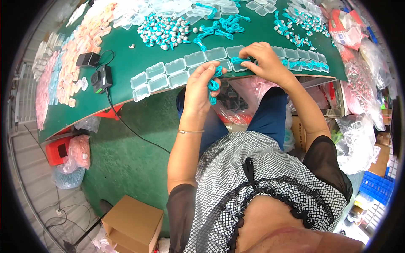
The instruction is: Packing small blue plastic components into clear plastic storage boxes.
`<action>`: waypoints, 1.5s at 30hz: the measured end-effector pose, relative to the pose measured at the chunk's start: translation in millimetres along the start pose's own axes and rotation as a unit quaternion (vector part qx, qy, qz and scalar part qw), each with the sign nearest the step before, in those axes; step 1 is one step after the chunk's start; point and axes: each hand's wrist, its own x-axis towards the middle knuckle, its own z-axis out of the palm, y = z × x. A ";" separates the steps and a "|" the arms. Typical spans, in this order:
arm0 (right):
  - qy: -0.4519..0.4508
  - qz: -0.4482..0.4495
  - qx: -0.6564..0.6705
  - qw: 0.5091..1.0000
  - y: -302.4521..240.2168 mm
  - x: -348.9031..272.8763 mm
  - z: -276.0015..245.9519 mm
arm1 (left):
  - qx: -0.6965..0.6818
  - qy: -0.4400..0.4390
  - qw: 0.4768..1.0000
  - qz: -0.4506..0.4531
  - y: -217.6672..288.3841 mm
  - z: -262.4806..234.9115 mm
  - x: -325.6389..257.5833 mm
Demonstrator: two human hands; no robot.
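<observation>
My left hand (198, 88) is closed round several bundles of teal cord (214, 85), which stick out beside its fingers over the table's front edge. My right hand (265, 61) reaches over two rows of small clear plastic boxes (175, 66). Its thumb and fingertips pinch a teal cord bundle (238, 60) at one of the near-row boxes; whether the bundle touches the bottom is hidden. To the right of that hand, near-row boxes hold teal cord bundles (310, 65). The boxes on the left show only bare frosted plastic.
Farther back on the green table (122, 52) lie a heap of teal-and-grey small parts (164, 30) and loose teal cord bundles (230, 25). Peach plastic pieces (80, 55) cover the left side, near a black device (101, 79) with a cable. An open cardboard box (133, 221) stands on the floor.
</observation>
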 end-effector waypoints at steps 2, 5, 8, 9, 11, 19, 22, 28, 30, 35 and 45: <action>-0.003 -0.012 -0.071 0.997 1.9 -2.8 5.6 | -0.018 0.006 1.000 0.002 0.2 -1.8 0.2; 0.031 -0.036 -0.114 0.992 3.3 -0.3 7.4 | -0.037 0.013 0.999 0.000 3.8 0.4 -0.5; 0.019 -0.034 -0.104 0.994 -2.5 5.0 5.4 | -0.068 -0.002 0.998 0.007 4.7 -5.6 0.4; 0.018 -0.036 -0.103 0.994 -0.8 6.6 7.1 | -0.068 0.000 0.998 0.008 5.9 -5.8 1.0; 0.034 -0.068 -0.107 0.991 5.6 9.4 10.3 | -0.052 0.004 0.999 0.012 7.2 -4.1 2.3; -0.010 -0.057 -0.153 0.987 -5.5 20.5 3.7 | -0.070 0.016 0.997 0.015 15.4 -1.3 3.0; 0.025 -0.083 -0.042 0.995 -27.1 34.1 -1.0 | -0.060 0.022 0.998 0.020 18.1 -1.3 7.9; -0.003 -0.109 0.051 0.993 -49.9 59.2 16.7 | -0.025 0.012 1.000 0.005 26.8 -5.6 18.1; -0.001 -0.138 0.043 0.990 -47.7 62.8 20.1 | -0.019 -0.034 0.999 0.025 32.7 -5.9 17.7; 0.021 -0.080 0.040 0.996 -38.9 59.4 20.7 | 0.068 0.022 0.997 0.029 44.1 -17.0 20.4; -0.002 -0.017 -0.077 0.997 -27.8 33.9 28.9 | 0.013 0.070 0.997 0.029 61.1 -39.3 19.7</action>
